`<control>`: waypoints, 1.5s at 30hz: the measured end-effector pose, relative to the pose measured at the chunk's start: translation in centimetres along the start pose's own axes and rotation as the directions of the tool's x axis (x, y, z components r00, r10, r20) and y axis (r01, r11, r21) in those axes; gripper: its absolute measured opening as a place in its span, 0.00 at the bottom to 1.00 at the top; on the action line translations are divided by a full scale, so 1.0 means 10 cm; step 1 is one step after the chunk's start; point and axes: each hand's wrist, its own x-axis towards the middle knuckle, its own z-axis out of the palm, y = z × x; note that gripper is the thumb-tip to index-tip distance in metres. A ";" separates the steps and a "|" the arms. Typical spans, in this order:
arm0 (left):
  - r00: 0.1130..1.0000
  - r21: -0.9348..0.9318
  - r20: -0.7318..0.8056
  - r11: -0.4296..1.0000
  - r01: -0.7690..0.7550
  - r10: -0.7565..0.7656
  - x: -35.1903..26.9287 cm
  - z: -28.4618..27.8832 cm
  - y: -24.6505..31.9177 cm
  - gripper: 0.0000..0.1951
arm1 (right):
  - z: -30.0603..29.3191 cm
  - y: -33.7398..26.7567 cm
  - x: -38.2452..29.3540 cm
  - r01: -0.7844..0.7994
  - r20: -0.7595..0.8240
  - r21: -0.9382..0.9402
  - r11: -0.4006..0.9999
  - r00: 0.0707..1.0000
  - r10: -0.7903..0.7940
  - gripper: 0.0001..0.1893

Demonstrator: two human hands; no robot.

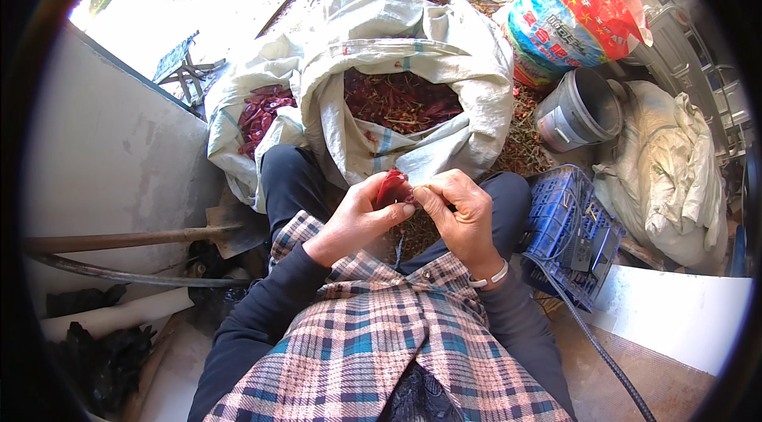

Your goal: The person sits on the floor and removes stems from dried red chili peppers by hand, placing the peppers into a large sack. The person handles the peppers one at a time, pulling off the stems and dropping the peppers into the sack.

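Between my hands, above my lap, is a dried red chili pepper (391,188). My left hand (361,213) grips its body between thumb and fingers. My right hand (458,210) pinches the pepper's stem end with thumb and forefinger. Just beyond my knees stands a large white woven sack (482,118), its rim rolled down, with dried red chilies and stems (402,100) inside. A smaller woven sack (223,118) to its left holds glossy red chilies (262,115).
On the right are a blue plastic crate (550,201), a grey bucket (565,118), a printed fertilizer bag (556,23) and a bulky white sack (673,184). A shovel (229,231) lies at the left by the wall. Stems litter the floor beyond, near a folding stool (181,67).
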 end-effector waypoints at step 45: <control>0.865 0.426 0.116 0.762 -0.488 0.489 0.03 -0.11 0.02 0.11 | 0.28 0.25 0.06 -0.469 0.480 0.867 -0.169 0.696 0.534 0.10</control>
